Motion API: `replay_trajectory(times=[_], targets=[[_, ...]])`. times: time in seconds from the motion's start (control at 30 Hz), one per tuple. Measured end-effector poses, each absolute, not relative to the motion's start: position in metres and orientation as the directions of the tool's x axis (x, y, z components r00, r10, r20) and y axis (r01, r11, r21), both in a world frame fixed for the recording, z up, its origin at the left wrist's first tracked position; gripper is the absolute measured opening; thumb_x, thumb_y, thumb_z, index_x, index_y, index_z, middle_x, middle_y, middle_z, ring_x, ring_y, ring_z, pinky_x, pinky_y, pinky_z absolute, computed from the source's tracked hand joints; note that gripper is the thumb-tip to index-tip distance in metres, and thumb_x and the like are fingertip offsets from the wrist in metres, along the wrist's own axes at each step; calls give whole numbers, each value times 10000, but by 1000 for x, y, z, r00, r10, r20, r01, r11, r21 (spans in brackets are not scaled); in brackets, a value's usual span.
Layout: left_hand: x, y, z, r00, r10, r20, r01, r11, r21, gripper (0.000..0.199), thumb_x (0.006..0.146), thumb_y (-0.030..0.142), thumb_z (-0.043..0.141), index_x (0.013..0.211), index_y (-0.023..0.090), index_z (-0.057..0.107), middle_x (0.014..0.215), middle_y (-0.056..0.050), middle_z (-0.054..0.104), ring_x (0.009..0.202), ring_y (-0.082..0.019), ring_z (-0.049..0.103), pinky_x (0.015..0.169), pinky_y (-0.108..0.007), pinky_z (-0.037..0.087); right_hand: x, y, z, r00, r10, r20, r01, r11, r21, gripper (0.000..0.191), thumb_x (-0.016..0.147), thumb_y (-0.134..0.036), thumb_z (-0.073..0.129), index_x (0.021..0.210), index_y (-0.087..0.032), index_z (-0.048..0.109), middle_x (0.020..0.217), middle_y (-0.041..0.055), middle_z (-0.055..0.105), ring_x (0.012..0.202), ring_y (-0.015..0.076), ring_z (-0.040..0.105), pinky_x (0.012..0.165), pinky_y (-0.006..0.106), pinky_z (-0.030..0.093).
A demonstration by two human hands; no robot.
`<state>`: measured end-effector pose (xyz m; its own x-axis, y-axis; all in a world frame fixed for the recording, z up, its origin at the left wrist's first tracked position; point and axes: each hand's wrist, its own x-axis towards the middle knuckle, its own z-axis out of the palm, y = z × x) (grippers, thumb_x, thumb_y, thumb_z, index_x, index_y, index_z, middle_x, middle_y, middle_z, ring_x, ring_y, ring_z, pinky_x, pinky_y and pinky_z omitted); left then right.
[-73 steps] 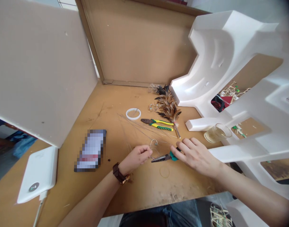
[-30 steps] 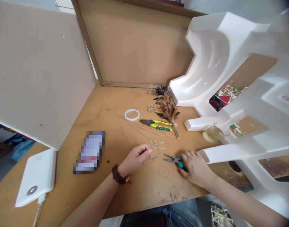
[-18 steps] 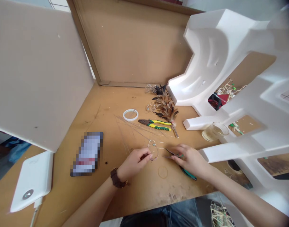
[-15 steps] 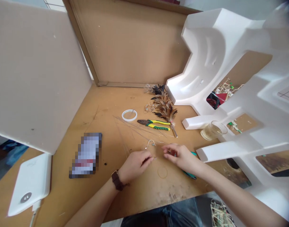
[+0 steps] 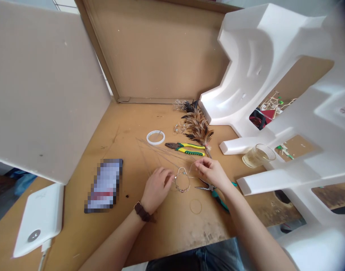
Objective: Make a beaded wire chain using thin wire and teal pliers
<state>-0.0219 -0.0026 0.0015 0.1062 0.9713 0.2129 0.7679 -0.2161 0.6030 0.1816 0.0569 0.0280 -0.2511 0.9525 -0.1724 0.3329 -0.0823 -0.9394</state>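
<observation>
Currently, the beaded wire ring lies between the hands, in the front half of the table. It sits just to the right of the left hand's fingertips, making that hand the nearer one. Those fingers are loosely bent, and whether they grip any of the ring's wire cannot be told. The right hand pinches a thin wire between thumb and fingers, up and to the right of the ring. The thin wire's free part curves leftward and down from the pinch, toward the ring's right side, apparently apart from it. The ring's narrow loop points to the table's back edge, and small beads run along its front rim.

Under the right wrist, the teal-handled pliers rest with parted jaws directed at the ring. Nearer the front edge is a plain thin hoop. Farther back lie the yellow-and-green pliers, a white ring and a feather bundle, with a glass toward the right.
</observation>
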Motion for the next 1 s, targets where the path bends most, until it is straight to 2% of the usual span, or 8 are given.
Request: replay_trajectory(times=[0.2, 0.37, 0.47, 0.57, 0.63, 0.7, 0.8, 1.0], targets=[[-19, 7, -15, 171, 964, 206, 859, -248, 448, 256, 830, 293, 479, 1034, 175, 579, 928, -80, 572, 900, -233, 494, 788, -370, 390, 173, 56, 11, -406, 882, -241, 262, -141, -955, 280, 701, -432, 603, 724, -152, 594, 642, -6, 585, 582, 99, 487, 603, 238, 395], [-12, 7, -15, 218, 968, 124, 860, -251, 444, 233, 803, 245, 505, 1016, 183, 576, 909, -71, 554, 893, -226, 499, 782, -355, 389, 163, 50, 13, -478, 809, -341, 212, -270, -939, 292, 680, -435, 635, 747, -155, 589, 643, -19, 584, 555, 81, 466, 553, 216, 346], [-11, 5, -15, 202, 976, 77, 825, -212, 524, 205, 805, 221, 482, 985, 183, 574, 884, -59, 536, 837, -202, 510, 731, -324, 399, 159, 48, 15, -472, 802, -365, 117, -354, -928, 309, 653, -432, 667, 759, -154, 585, 628, -22, 578, 571, 89, 485, 560, 221, 344], [-11, 3, -13, 168, 985, 39, 713, -148, 685, 129, 801, 264, 496, 870, 186, 573, 824, -34, 521, 748, -170, 504, 672, -295, 402, 158, 47, 15, -462, 841, -280, 6, -313, -950, 279, 689, -410, 658, 769, -150, 593, 612, -22, 573, 579, 89, 483, 590, 228, 349], [-10, 1, -11, 145, 989, -1, 530, -76, 845, 130, 794, 301, 519, 835, 180, 543, 811, -24, 525, 718, -149, 504, 652, -275, 412, 159, 45, 14, -495, 841, -218, -74, -290, -954, 241, 722, -381, 646, 776, -151, 600, 605, -21, 570, 591, 92, 490, 617, 235, 357], [-9, 0, -9, 150, 986, -69, 277, 25, 960, 191, 787, 317, 539, 915, 179, 509, 838, -24, 546, 720, -134, 520, 647, -258, 424, 160, 43, 14, -545, 818, -184, -150, -311, -938, 204, 741, -350, 640, 772, -151, 605, 600, -21, 564, 599, 95, 498, 632, 241, 364], [-7, 0, -8, 208, 965, -161, 35, 157, 987, 273, 780, 329, 554, 994, 170, 496, 852, -29, 580, 727, -130, 538, 625, -242, 429, 159, 40, 14, -573, 803, -163, -253, -363, -897, 158, 750, -303, 641, 745, -150, 607, 592, -19, 555, 601, 96, 504, 633, 243, 371], [-4, 0, -7, 157, 974, -162, 6, 163, 987, 204, 775, 333, 570, 719, 137, 567, 678, 12, 565, 646, -99, 493, 631, -217, 390, 159, 39, 14, -551, 820, -151, -426, -433, -794, 96, 755, -238, 641, 768, -145, 620, 556, -25, 530, 589, 101, 511, 638, 256, 392]])
